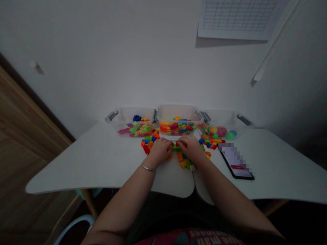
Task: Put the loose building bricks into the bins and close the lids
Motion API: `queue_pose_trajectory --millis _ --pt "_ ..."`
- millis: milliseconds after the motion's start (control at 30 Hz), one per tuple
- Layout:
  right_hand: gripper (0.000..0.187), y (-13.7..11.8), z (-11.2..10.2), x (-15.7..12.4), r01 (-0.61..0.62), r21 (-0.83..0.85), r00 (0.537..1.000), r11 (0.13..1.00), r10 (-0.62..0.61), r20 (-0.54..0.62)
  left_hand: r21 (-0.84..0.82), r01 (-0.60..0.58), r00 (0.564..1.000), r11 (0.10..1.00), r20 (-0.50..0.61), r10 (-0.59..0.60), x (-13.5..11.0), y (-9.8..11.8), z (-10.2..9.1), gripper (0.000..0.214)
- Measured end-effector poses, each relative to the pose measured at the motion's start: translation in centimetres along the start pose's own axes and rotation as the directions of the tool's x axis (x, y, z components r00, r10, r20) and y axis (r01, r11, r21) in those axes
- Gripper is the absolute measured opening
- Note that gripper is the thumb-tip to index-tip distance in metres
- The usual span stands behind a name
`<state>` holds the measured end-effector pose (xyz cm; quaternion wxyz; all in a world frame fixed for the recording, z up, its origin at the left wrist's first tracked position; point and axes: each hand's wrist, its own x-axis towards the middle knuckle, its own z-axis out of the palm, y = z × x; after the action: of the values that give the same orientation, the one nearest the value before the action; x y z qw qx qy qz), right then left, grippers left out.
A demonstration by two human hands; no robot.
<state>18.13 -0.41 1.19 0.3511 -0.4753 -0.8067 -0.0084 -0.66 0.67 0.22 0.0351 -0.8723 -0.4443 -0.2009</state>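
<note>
The left forearm [134,190] and right forearm [224,190] slant inward over the near edge of the worktop [102,166]. The left hand [160,149] and right hand [191,147] are close together, far from the side edges, backs up, fingers bent inward.

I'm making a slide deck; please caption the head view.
Left hand and right hand close together among colourful bricks on a white table, before three clear bins.
</note>
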Motion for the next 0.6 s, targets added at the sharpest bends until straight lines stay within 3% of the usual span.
queue_pose_trajectory --millis 133,333,600 --pt "0.018 0.3 0.6 -1.0 -0.004 -0.024 0.997 1.0 0.006 0.078 -0.006 -0.003 1.0 1.0 0.004 0.003 0.1 0.0 0.1 0.019" --pt "0.016 -0.1 0.7 -1.5 -0.047 -0.133 0.995 0.99 0.058 0.076 -0.019 0.003 1.0 1.0 0.014 -0.003 0.2 0.0 0.1 0.02" --pt "0.019 0.3 1.3 -1.8 -0.101 -0.139 0.992 0.985 0.11 0.059 -0.03 0.002 1.0 1.0 0.006 -0.002 0.1 0.0 0.1 0.022"
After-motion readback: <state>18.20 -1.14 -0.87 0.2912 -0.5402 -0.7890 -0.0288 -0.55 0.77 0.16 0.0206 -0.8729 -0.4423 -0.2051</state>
